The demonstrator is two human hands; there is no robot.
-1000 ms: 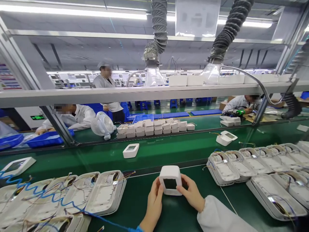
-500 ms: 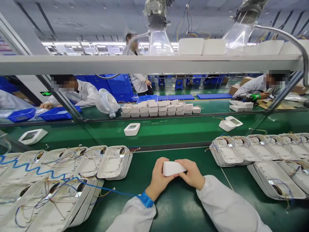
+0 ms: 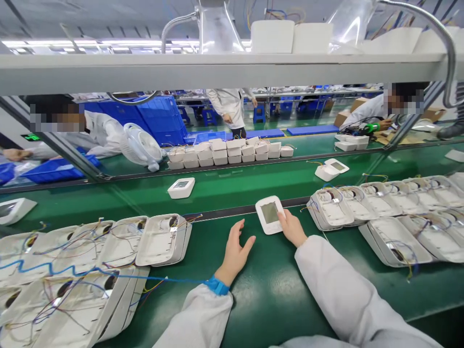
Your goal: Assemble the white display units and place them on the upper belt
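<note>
My right hand [image 3: 293, 228] grips the right edge of a white device with a grey screen [image 3: 269, 213], its face turned up toward me. The device is over the near side of the dark strip by the green belt. My left hand [image 3: 235, 253] is off to its left, fingers apart and holding nothing, above the green bench [image 3: 261, 290]. A blue wrist strap [image 3: 216, 285] with a coiled cord circles my left wrist. Left of that hand, the nearest white housing [image 3: 163, 237] lies open side up, with wires at its top.
Stacked white housings with loose wires [image 3: 72, 304] line the bench at left; more housings [image 3: 395, 232] stand at right. On the green belt [image 3: 224, 186] ride a white screen device [image 3: 181, 187] and an opened one [image 3: 331, 169]. A metal shelf [image 3: 224, 72] crosses above. Co-workers sit beyond.
The white device has gone from both hands to my right hand alone, forward and right, turned so its screen shows. My left hand has let go and opened. The view has shifted.
</note>
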